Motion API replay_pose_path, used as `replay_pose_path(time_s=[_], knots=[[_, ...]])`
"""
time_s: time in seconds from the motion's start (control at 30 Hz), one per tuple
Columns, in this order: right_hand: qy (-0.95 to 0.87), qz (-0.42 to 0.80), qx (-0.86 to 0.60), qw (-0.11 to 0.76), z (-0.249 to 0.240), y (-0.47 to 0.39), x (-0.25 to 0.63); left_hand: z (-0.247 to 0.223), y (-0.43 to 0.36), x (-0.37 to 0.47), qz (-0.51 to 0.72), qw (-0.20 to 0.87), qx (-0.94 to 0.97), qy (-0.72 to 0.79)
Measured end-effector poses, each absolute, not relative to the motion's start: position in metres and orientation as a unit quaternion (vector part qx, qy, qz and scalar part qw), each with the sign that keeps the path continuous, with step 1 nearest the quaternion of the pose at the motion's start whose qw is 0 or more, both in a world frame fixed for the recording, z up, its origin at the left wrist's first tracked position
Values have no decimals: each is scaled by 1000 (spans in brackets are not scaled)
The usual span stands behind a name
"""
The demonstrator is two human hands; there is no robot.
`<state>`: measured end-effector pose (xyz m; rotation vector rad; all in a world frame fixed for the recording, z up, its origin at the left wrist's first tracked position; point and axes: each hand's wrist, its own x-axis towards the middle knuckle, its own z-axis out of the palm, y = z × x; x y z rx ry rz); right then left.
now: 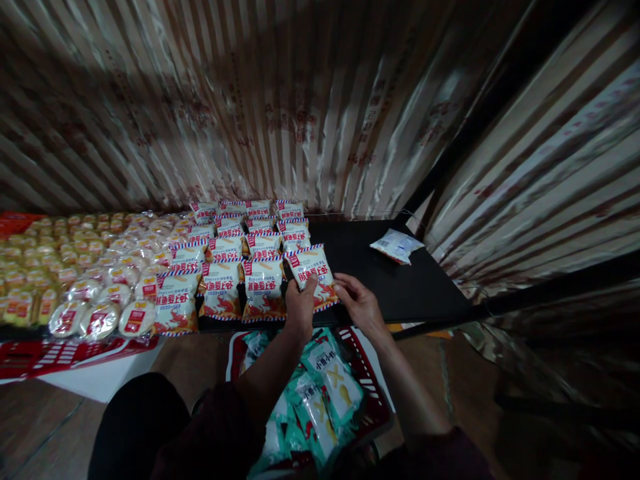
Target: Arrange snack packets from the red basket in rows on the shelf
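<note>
My left hand (300, 307) grips a white snack bag (313, 267) with a red shrimp print and a blue-and-red striped edge, the thumb lying on its front. At the bag's right edge is my right hand (357, 300), its fingertips closed on that side. The bag is slightly tilted at the right end of the front row. Several matching bags stand in rows to its left, such as one snack bag (263, 287) right beside my left hand. Farther right on the black shelf (345, 233), a pale packet (397, 245) lies flat.
Round wrapped pastries (100, 320) and yellow packaged cakes (30, 303) fill the shelf's left. Below my arms, a red basket (367, 380) holds green snack packets (335, 380). A striped curtain (320, 133) hangs behind; a dark post (435, 170) rises at the right.
</note>
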<state>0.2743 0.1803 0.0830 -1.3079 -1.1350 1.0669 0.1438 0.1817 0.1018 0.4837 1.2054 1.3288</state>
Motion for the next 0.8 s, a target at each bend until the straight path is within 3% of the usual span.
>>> replay_pose_path(time_s=[0.43, 0.67, 0.8], knots=[[-473, 455, -553, 513, 82, 182, 276, 98, 189, 142, 585, 563, 251, 527], [-595, 319, -556, 485, 85, 175, 272, 99, 189, 137, 586, 543, 267, 539], [-647, 300, -533, 456, 86, 174, 267, 97, 191, 137, 581, 564, 254, 528]])
